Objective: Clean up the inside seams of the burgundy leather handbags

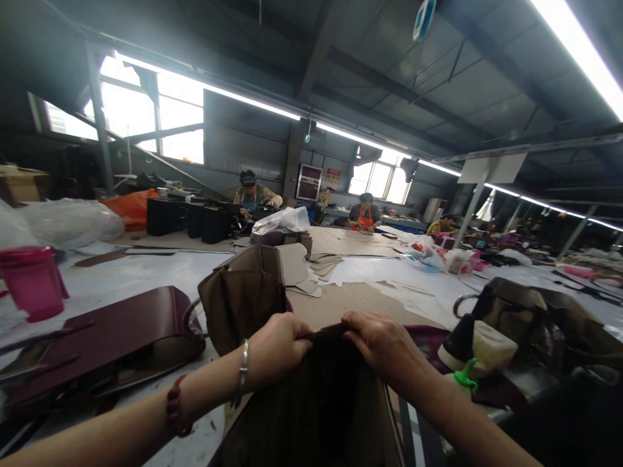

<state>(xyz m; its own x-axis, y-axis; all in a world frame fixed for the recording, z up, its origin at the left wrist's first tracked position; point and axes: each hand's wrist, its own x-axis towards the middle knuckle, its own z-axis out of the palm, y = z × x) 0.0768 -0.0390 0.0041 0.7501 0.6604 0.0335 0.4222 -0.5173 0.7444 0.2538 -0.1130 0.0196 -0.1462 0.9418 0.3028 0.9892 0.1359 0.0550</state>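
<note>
Both of my hands grip the top edge of a dark brown bag (326,402) that stands right in front of me. My left hand (277,347) is closed over the left part of that edge, with a silver bangle and a red bead bracelet on the wrist. My right hand (382,344) is closed over the right part of the edge, fingers curled onto it. The inside of the bag is dark and I cannot see into it.
A brown bag (243,298) stands behind my left hand, a maroon bag (107,337) lies to the left. A glue bottle with green nozzle (479,353) sits to the right. A pink cup (33,282) stands far left. Paper patterns (311,269) lie ahead. Two people work at far tables.
</note>
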